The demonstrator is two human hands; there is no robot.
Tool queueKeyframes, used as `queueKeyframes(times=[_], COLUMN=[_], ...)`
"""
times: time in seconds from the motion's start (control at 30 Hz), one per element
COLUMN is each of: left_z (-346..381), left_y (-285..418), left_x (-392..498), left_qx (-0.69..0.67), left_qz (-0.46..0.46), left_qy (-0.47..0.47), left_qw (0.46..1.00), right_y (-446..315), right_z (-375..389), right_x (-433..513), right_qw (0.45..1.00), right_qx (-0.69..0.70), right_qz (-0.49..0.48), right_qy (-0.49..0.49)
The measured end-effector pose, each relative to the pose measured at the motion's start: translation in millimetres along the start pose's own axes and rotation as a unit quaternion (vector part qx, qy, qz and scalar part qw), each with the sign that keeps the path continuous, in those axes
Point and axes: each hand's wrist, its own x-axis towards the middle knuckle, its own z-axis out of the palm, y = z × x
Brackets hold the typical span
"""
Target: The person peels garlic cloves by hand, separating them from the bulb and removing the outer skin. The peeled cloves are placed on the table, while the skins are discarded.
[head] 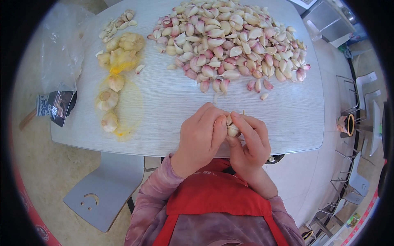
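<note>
Between the fingertips of my left hand [201,138] and my right hand [251,138] is a partly split garlic bulb [233,130], held just above the near edge of the table. Both hands grip it, thumbs and forefingers pressed on its sides; part of it is hidden by the fingers. Beyond my hands spreads a large pile of loose garlic cloves [227,40], white and pink-purple. To the left, whole garlic bulbs [107,100] lie in and around a yellow mesh net [123,67]. A single clove [139,69] rests beside the net.
A small group of cloves [117,26] sits at the far left. A clear plastic bag [61,46] and a smartphone [62,106] are at the table's left edge. A grey chair [104,187] stands at the near left; more chairs [358,172] line the right side.
</note>
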Motion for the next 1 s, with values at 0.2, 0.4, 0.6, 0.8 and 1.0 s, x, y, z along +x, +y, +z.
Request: queueKeyframes(times=[0.2,0.4,0.6,0.8,1.0], left_z=[0,-6,-5,-10,-9], left_y=[-1,8,-2,2,1], left_x=[-2,0,-4,-6,-6], left_qx=[-0.038,-0.042,-0.027,-0.268,-0.358], left_qz=[-0.027,-0.004,-0.016,-0.178,-0.197], left_qy=[0.011,-0.031,-0.029,-0.071,-0.049], left_qw=[0.999,0.999,0.999,0.944,0.912], right_y=[2,4,8,10,9], right_z=[-1,-2,-3,-8,-11], right_x=[-2,-3,-4,-4,-2], right_qw=[0.997,0.992,0.981,0.939,0.921], right_qx=[0.036,0.074,0.133,0.27,0.298], right_qz=[0.074,0.105,0.138,0.213,0.247], right_qy=[0.006,0.021,0.012,0.026,0.032])
